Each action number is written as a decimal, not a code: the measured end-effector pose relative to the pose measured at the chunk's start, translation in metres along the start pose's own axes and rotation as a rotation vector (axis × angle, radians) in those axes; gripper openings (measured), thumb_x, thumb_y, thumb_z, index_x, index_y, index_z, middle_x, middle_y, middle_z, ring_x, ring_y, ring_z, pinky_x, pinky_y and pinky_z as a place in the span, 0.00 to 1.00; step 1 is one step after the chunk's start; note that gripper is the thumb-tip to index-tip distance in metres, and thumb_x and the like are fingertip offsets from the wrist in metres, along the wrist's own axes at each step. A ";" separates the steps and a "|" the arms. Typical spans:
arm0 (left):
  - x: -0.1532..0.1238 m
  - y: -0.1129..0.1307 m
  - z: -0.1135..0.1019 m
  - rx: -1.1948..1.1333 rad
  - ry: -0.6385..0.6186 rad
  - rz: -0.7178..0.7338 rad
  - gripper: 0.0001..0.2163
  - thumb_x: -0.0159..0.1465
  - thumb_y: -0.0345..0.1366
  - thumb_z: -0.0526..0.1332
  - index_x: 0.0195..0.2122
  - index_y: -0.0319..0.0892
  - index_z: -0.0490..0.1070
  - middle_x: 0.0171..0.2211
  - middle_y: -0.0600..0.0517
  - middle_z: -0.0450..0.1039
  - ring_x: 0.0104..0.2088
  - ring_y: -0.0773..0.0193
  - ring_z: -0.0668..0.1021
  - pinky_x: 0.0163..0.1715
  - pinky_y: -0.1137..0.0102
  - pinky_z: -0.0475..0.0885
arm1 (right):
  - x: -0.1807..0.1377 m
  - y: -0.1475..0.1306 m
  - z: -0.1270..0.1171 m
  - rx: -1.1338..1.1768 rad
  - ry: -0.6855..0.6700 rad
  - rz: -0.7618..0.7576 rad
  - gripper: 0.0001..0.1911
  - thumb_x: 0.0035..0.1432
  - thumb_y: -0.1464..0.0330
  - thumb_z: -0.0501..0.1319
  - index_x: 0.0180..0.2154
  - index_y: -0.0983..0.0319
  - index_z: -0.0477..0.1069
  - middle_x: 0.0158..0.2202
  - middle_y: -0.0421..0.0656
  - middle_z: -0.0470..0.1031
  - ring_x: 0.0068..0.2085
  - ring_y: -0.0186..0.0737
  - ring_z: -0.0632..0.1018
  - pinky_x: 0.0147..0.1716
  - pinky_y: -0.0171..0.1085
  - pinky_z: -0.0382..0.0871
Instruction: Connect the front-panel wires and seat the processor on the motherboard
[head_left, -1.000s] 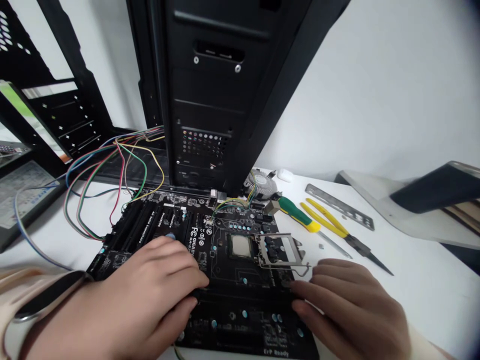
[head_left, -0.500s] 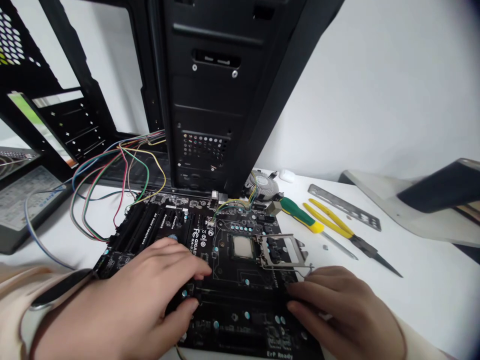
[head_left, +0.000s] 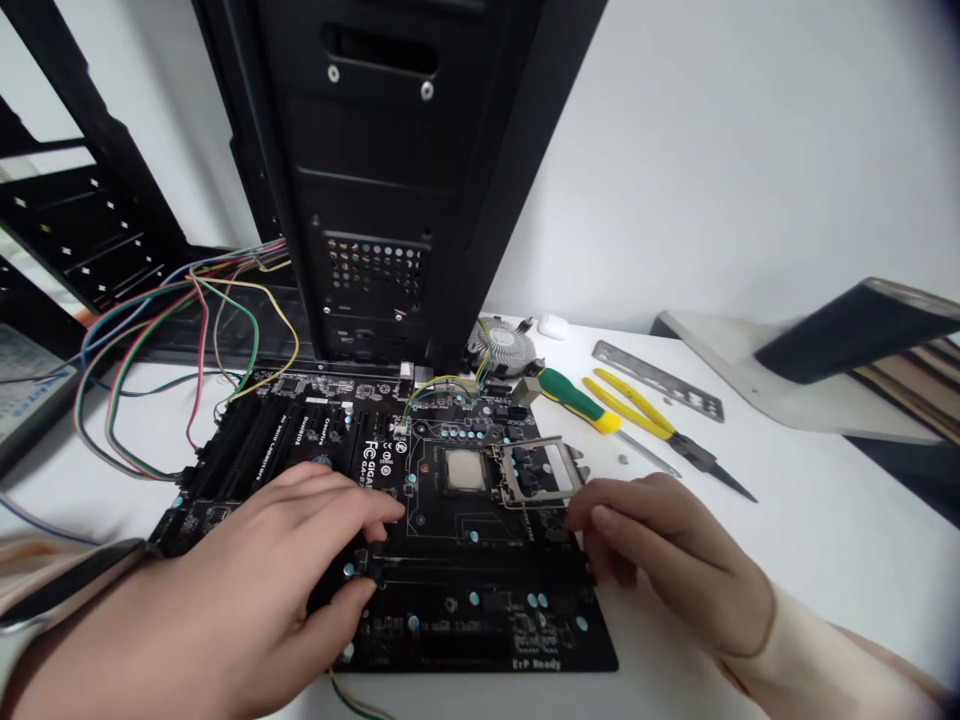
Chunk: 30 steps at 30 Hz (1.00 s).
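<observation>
A black motherboard (head_left: 480, 560) lies flat on the table. Its processor (head_left: 465, 470) sits in the socket, and the hinged metal socket frame (head_left: 536, 445) is swung open to the right. My left hand (head_left: 300, 570) rests on the board left of the socket, thumb and fingers apart, holding nothing. At the frame's lower right corner, my right hand (head_left: 652, 530) has its fingertips pressed together on the end of the CPU socket lever (head_left: 532, 507). Those fingertips hide the lever's tip.
A black computer case (head_left: 375, 200) stands behind the board, with coloured wires (head_left: 165, 320) trailing left. A CPU cooler (head_left: 502, 345), screwdriver (head_left: 577, 400), yellow-handled pliers (head_left: 637, 405) and metal I/O shield (head_left: 660, 380) lie at the back right. A power supply (head_left: 30, 390) is at the left edge.
My right hand has moved up to the socket frame's corner, and its thumb and fingers have closed together. The left hand keeps its place on the board. The view has shifted slightly.
</observation>
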<state>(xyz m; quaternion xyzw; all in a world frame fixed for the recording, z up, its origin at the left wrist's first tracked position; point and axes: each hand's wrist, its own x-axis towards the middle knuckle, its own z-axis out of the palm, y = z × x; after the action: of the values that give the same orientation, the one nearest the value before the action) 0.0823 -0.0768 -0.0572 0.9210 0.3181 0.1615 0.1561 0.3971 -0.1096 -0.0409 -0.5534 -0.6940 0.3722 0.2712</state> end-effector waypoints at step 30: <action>0.017 0.013 -0.014 -0.164 -0.083 0.060 0.07 0.65 0.28 0.54 0.40 0.42 0.69 0.35 0.52 0.71 0.38 0.63 0.73 0.45 0.65 0.66 | 0.000 0.001 0.008 -0.286 -0.006 -0.118 0.08 0.61 0.68 0.52 0.32 0.61 0.67 0.15 0.34 0.59 0.18 0.29 0.60 0.19 0.31 0.54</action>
<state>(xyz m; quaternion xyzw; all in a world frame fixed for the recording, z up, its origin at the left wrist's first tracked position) 0.0959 -0.0732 -0.0363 0.9202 0.2695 0.1535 0.2389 0.3916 -0.1117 -0.0460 -0.5433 -0.7721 0.2546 0.2092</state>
